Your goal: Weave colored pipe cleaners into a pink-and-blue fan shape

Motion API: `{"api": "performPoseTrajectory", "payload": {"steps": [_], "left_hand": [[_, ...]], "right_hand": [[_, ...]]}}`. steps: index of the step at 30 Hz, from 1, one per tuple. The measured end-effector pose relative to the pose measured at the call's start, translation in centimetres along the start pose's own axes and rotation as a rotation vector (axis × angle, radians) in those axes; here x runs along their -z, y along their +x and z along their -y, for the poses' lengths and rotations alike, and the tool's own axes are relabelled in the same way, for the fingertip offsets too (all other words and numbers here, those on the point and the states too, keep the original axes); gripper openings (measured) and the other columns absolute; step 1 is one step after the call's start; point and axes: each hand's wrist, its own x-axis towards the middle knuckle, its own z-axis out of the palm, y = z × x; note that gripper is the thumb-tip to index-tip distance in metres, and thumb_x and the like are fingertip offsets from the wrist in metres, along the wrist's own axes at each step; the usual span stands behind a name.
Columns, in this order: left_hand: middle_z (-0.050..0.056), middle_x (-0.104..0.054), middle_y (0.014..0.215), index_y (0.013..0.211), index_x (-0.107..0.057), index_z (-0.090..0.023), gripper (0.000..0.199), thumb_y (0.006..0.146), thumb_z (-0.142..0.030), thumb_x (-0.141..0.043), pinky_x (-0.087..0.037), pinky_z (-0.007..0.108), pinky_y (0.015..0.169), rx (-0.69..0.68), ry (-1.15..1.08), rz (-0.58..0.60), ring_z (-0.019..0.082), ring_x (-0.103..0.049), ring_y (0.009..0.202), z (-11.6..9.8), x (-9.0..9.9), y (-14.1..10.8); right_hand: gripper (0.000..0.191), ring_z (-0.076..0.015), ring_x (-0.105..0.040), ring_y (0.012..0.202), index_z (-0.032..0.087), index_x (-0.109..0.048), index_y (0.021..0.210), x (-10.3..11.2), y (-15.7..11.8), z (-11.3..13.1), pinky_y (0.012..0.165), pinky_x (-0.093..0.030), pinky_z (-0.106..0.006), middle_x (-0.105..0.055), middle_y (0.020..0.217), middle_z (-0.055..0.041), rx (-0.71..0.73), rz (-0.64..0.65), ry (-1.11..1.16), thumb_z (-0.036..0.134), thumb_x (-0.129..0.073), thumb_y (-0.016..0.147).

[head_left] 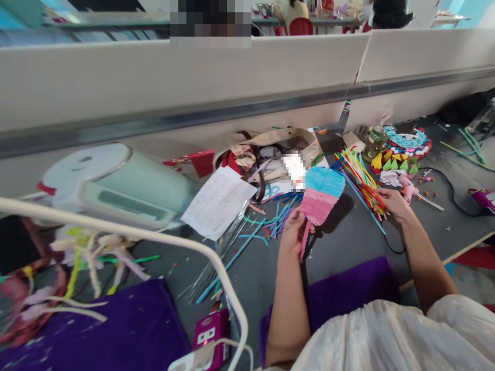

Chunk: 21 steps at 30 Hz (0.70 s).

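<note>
My left hand [293, 229] is closed around the pink stem of a flat blue-and-pink paddle-shaped craft piece [322, 193], which looks made of pipe cleaners laid side by side. It is held up above the dark table, its wide blue end pointing away from me. To the right, my right hand [394, 205] has its fingers curled at the near end of a bundle of colourful pipe cleaners [361, 178] in red, yellow, green and white. Its fingertips are partly hidden by the bundle. Loose blue and purple pipe cleaners [284, 219] lie beyond my left hand.
A pink glue gun [409, 189] and a glass jar [375, 143] stand on the right, near folded green and yellow pieces [402, 164]. A white paper sheet [218, 202], a beige bag [309, 139], a white bent tube [154, 234] and a purple power socket [212, 335] are leftward.
</note>
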Motion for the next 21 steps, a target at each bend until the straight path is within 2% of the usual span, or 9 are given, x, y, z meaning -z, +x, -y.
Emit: {"api": "performPoseTrajectory", "payload": {"steps": [3,7,10,13,18,21], "left_hand": [[-0.005,-0.062,0.059,0.096,-0.058,-0.018,0.046,0.064,-0.04,-0.084,-0.049,0.021,0.042,-0.062,-0.048,-0.102,0.01,-0.056,0.042,-0.4,0.5,0.3],[-0.006,-0.06,0.057,0.092,-0.057,-0.019,0.048,0.061,-0.041,-0.085,-0.047,0.02,0.04,-0.053,-0.053,-0.121,0.009,-0.054,0.04,-1.2,1.1,0.1],[-0.005,-0.061,0.055,0.094,-0.057,-0.018,0.049,0.061,-0.042,-0.085,-0.049,0.021,0.042,-0.043,0.015,-0.145,0.011,-0.056,0.041,-1.5,1.7,-0.1],[-0.004,-0.064,0.059,0.101,-0.058,-0.018,0.055,0.06,-0.043,-0.085,-0.051,0.023,0.044,-0.076,0.1,-0.219,0.012,-0.058,0.042,-1.5,2.2,-0.2],[-0.003,-0.065,0.06,0.106,-0.061,-0.018,0.055,0.063,-0.044,-0.081,-0.051,0.024,0.045,-0.103,0.185,-0.282,0.012,-0.058,0.043,-1.7,2.9,-0.4],[-0.003,-0.064,0.059,0.105,-0.062,-0.018,0.052,0.065,-0.045,-0.08,-0.051,0.023,0.046,-0.137,0.19,-0.29,0.011,-0.057,0.043,-1.9,3.5,-0.5]], "right_hand": [[0.055,-0.0096,-0.057,0.047,0.016,-0.069,0.102,0.2,-0.4,0.9,0.043,-0.045,-0.021,-0.066,0.069,-0.0009,-0.014,0.009,0.105,0.042,-0.084,0.056],[0.053,-0.0106,-0.057,0.052,0.016,-0.069,0.106,0.4,0.3,1.5,0.049,-0.047,-0.024,-0.067,0.074,-0.0022,0.127,-0.087,0.019,0.044,-0.078,0.062],[0.05,-0.0126,-0.058,0.058,0.012,-0.069,0.109,0.2,2.1,1.9,0.058,-0.047,-0.027,-0.067,0.074,-0.0035,0.305,-0.246,-0.268,0.041,-0.068,0.068],[0.049,-0.0171,-0.059,0.066,0.011,-0.067,0.116,-0.3,4.2,2.4,0.066,-0.046,-0.03,-0.068,0.075,-0.005,0.39,-0.35,-0.676,0.036,-0.06,0.074],[0.04,-0.0271,-0.062,0.093,0.012,-0.064,0.118,-1.9,6.4,2.7,0.078,-0.045,-0.033,-0.068,0.104,-0.017,0.35,-0.385,-1.131,0.029,-0.052,0.083],[0.036,-0.0277,-0.061,0.094,0.011,-0.062,0.117,-2.8,6.9,2.5,0.078,-0.045,-0.034,-0.065,0.109,-0.0198,0.289,-0.371,-1.259,0.027,-0.048,0.088]]}}
